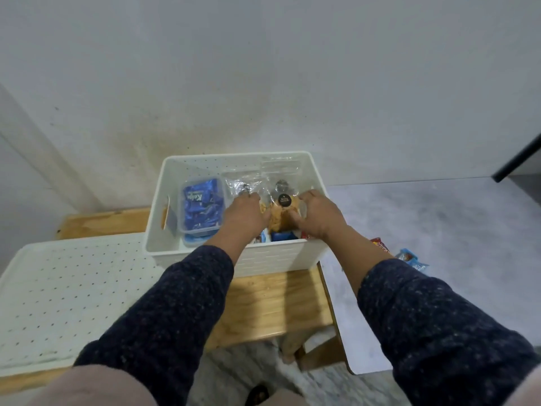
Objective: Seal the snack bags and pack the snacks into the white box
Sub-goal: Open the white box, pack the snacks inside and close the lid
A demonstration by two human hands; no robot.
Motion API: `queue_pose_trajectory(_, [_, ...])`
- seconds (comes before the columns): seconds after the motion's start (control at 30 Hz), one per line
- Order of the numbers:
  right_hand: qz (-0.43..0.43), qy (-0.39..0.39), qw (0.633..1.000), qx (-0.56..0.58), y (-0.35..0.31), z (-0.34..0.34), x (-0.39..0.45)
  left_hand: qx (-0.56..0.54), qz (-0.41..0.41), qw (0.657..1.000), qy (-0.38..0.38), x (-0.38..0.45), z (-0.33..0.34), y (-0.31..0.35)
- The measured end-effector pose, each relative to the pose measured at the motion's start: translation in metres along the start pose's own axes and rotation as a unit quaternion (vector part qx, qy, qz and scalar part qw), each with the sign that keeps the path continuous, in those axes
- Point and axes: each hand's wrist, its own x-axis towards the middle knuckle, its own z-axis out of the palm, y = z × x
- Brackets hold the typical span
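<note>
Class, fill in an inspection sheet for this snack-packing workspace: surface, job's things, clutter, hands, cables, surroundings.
Surface: wooden bench carrying the white perforated plastic box; grey table beside it.
Job's things: clear bag of tan snacks with round black sticker in the box, between both hands; clear lidded tub of blue wrapped sweets inside, at the left.
Clutter: white perforated lid on the bench; red packet and blue packet on the grey table.
Hands: left hand and right hand grip the bag.
Cables: nothing seen.
Surroundings: white wall.
</note>
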Motion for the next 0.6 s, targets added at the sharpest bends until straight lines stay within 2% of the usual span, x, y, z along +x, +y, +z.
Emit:
queue_pose_trajectory(0.13, [0.006, 0.069, 0.998, -0.005, 0.018, -0.018, -0.012, -0.011, 0.033, 0.999, 0.031, -0.004, -0.007, 0.031])
queue_pose_trajectory(0.33, [0.003, 0.129, 0.992, -0.009, 0.069, -0.041, -0.041, -0.029, 0.087, 0.991, 0.099, -0.022, -0.003, 0.085])
queue_pose_trajectory(0.6, [0.011, 0.117, 0.993, -0.002, 0.164, -0.044, -0.118, -0.057, 0.117, 0.98, 0.151, -0.076, 0.054, 0.163])
